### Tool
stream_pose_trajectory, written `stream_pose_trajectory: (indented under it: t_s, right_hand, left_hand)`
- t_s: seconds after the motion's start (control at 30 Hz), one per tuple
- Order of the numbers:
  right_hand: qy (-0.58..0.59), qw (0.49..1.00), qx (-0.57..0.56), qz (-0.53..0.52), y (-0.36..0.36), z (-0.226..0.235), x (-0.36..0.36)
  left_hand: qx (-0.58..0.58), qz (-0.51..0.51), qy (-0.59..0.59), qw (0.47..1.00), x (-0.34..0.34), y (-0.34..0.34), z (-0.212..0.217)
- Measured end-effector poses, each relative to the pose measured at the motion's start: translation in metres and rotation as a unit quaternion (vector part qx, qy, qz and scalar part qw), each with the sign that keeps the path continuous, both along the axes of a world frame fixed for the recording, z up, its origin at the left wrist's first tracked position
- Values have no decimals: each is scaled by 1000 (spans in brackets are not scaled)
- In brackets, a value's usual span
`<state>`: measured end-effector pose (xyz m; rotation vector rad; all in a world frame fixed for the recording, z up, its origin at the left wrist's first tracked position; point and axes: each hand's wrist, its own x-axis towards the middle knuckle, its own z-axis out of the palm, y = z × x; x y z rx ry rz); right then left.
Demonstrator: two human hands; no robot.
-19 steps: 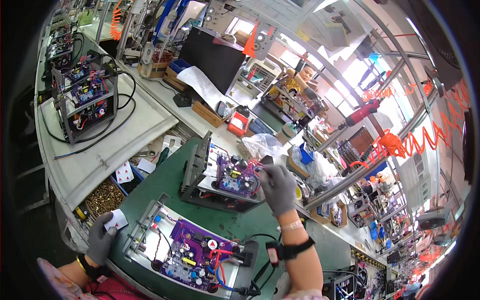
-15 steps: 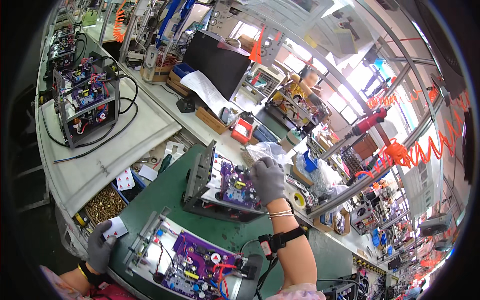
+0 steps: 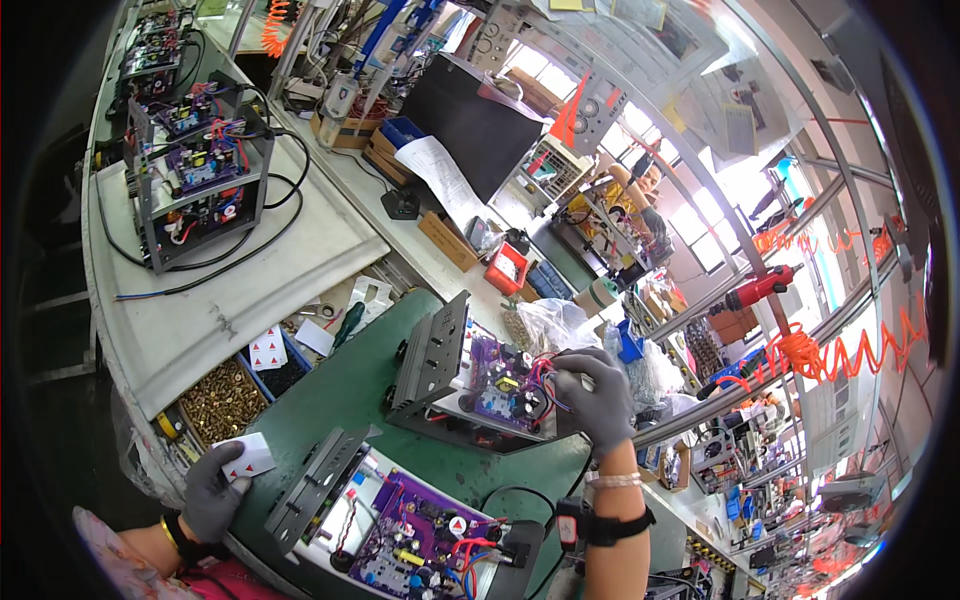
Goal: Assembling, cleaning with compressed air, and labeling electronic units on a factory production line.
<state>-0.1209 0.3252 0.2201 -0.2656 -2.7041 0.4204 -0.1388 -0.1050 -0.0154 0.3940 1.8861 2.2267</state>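
Note:
My gloved left hand (image 3: 215, 490) pinches a small white sticker sheet (image 3: 248, 457) with red triangles on it, beside the green mat's left edge. My gloved right hand (image 3: 597, 400) is at the right end of the far metal chassis (image 3: 428, 365), its fingers curled in at a bunch of coloured wires (image 3: 546, 385). What its fingertips hold is hidden. A purple circuit board (image 3: 503, 382) lies inside that chassis. Nearer me stands a second chassis (image 3: 320, 490) with another purple board (image 3: 420, 530); a white round sticker (image 3: 458, 525) with a red triangle sits on it.
Left of the green mat (image 3: 400, 462) are a bin of brass fasteners (image 3: 222, 402) and another sticker sheet (image 3: 268, 348). Stacked chassis units (image 3: 195, 165) with black cables stand at the upper left. A red power screwdriver (image 3: 760, 288) hangs at the right.
My right hand has moved right and nearer me, from over the far board to the wires at its right end. My left hand still holds the sticker sheet. The whole view has shifted slightly.

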Motion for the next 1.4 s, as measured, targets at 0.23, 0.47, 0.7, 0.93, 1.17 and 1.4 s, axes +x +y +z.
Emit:
stream_pose_trajectory:
  t_s: [0.23, 0.47, 0.7, 0.93, 1.17, 1.4]
  right_hand:
    - [65, 996, 57, 33, -122, 62, 68]
    - [105, 946, 132, 277, -265, 48, 125]
    - [-15, 957, 88, 275, -290, -23, 137]
    - [38, 966, 116, 227, -293, -39, 164]
    - [96, 947, 228, 205, -289, -48, 182]
    - [108, 923, 311, 200, -285, -44, 193]
  left_hand:
    - [52, -28, 72, 996, -4, -17, 17]
    - [131, -167, 117, 970, 42, -25, 103]
    - [69, -202, 83, 973, 76, -42, 127]
    - [-27, -209, 201, 957, 90, -37, 141]
    - [-3, -162, 386, 908, 92, -15, 126]
    - [-42, -180, 336, 924, 99, -11, 137]
